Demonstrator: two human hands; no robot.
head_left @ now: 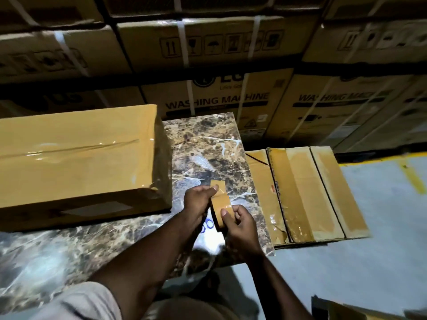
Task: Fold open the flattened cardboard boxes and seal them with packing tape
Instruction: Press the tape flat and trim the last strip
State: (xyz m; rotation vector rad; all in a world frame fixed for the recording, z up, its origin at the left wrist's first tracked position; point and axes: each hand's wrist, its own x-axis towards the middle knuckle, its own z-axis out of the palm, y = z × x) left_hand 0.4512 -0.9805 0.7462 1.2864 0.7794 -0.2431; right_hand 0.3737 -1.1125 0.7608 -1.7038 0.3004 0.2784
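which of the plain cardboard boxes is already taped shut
The big box on the marble table, left of both hands: glossy tape runs along its top seam. The ones on the floor lie flattened.

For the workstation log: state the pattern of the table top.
Brown marble pattern with pale veins on the table top, clearest in the head view.

A long brown cardboard box (76, 155) lies assembled on the left of the marble-patterned tabletop (208, 139), its top seam closed under a glossy strip of clear tape running along its length, its near side facing the camera. A roll of brown packing tape (220, 210) is held on edge above the tabletop just right of the box, a short length of tape pulled up from it. Flattened cardboard boxes (305, 192) with old tape strips lie side by side beyond the table's right edge
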